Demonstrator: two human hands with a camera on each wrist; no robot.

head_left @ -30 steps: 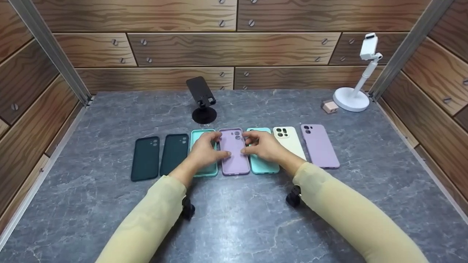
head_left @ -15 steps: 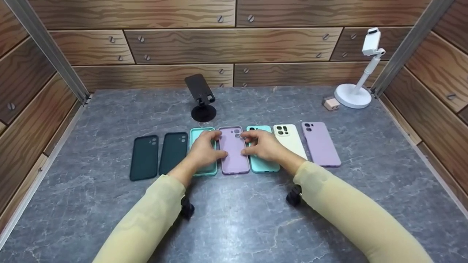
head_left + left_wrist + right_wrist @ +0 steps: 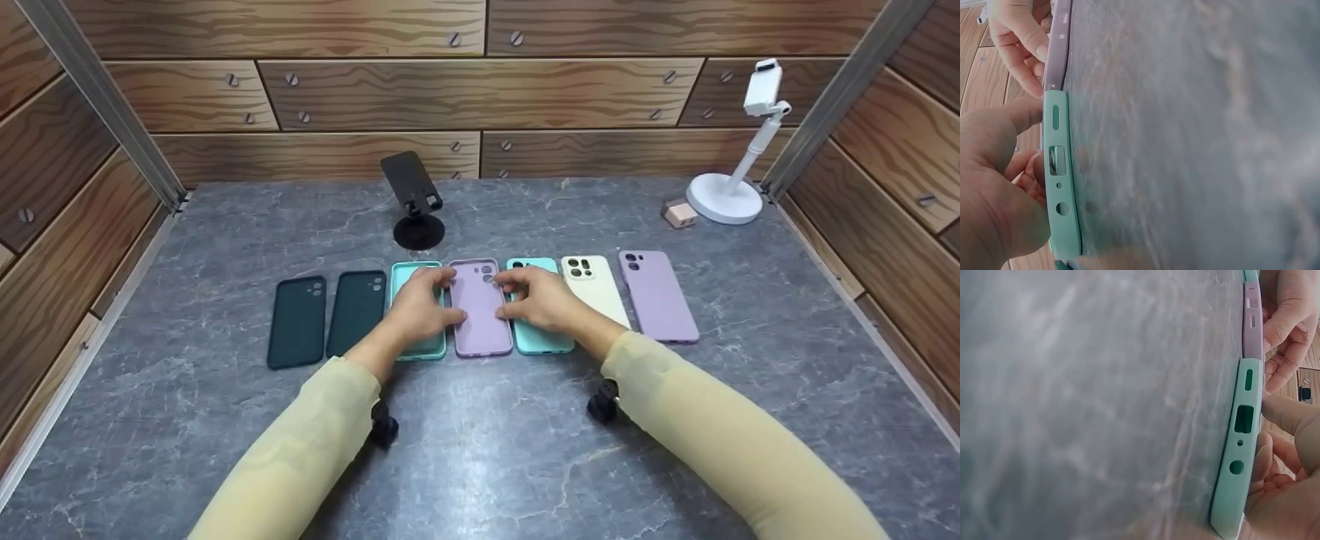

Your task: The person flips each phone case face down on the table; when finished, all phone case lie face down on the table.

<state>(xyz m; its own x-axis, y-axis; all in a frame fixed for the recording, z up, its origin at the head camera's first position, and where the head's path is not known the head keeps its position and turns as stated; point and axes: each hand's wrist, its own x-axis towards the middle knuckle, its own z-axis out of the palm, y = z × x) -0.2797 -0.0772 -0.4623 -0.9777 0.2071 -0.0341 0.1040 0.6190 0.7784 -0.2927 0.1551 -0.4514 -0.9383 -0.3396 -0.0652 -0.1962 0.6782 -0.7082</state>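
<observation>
Several phone cases lie in a row on the grey marbled table. In the middle is a purple phone case [image 3: 480,334], inner side up. My left hand [image 3: 418,306] touches its left edge with thumb and forefinger spread apart, above a turquoise phone case [image 3: 429,350]. On the right edge, my right hand [image 3: 541,298] touches likewise, its palm above another turquoise phone case [image 3: 546,343]. The left wrist view shows the port cutouts of the left turquoise case [image 3: 1065,230] close up; the right wrist view shows those of the right turquoise case [image 3: 1229,500]. Both palms partly hide these cases.
Two dark green cases [image 3: 297,324] lie left; a cream case [image 3: 598,289] and a second purple case [image 3: 661,300] lie right. Behind stand a black phone stand [image 3: 418,232], a white phone stand [image 3: 724,199] and a small pink charger block [image 3: 679,214]. Wood-patterned walls enclose the table.
My left thumb has drawn back from over the middle purple case to its left edge. The right thumb has shifted slightly toward the right edge. The cases stay in their row.
</observation>
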